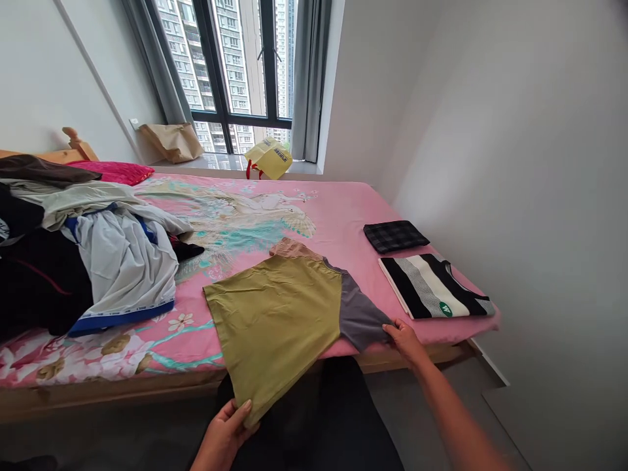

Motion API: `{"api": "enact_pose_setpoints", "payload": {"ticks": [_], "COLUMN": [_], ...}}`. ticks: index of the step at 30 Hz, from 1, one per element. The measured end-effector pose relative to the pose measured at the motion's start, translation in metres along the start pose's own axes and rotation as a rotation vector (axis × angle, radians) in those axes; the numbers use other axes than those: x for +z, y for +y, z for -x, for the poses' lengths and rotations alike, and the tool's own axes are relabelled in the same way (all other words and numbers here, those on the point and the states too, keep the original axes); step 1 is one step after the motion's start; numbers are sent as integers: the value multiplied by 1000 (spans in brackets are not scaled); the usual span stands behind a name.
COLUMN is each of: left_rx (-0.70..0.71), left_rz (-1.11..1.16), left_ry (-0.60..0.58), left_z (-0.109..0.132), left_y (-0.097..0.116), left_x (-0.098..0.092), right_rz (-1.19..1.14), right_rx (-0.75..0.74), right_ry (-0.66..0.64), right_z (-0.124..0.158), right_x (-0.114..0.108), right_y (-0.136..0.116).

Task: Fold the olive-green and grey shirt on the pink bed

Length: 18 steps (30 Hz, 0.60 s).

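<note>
Olive-green shirt (275,314) on pink bed (338,209), hem in left hand's (226,435) grip, sleeve pinched in right hand's (405,340).

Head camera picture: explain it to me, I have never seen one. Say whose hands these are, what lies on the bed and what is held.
The camera sits on a person's head, looking down at their own two bare hands. The left hand pinches the hanging bottom corner of an olive-green shirt; the right hand grips its grey sleeve. The shirt lies flat on a pink floral bedsheet. On the left sits a heap of unfolded clothes. On the right lie a folded striped shirt and a folded dark checked cloth.
</note>
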<state>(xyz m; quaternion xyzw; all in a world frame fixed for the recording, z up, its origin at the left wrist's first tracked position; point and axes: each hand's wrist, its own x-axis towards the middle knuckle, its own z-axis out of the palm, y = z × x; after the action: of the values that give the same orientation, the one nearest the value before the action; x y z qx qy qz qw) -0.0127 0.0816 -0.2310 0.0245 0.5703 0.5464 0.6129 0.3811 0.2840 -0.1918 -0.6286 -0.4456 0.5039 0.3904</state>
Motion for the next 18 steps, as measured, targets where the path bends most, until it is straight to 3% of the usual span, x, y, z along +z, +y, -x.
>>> {"api": "enact_pose_setpoints", "payload": {"ticks": [3,6,12,18], "left_rx": [2,16,11,-101], "left_rz": [-24,-63,-89,135], "left_ry": [61,95,40,-48], "left_z": [3,2,12,40], "left_y": [0,-1,1,4], "left_x": [-4,4,15,11], "right_rz": [-86,-142,-265,-285], "right_rx": [107,141,111,186], "right_ry": [-11,18,208,172], "right_z": [14,18,14,28], "right_x": [9,15,21,30], "right_y": [-2,-8,-13,-3]}}
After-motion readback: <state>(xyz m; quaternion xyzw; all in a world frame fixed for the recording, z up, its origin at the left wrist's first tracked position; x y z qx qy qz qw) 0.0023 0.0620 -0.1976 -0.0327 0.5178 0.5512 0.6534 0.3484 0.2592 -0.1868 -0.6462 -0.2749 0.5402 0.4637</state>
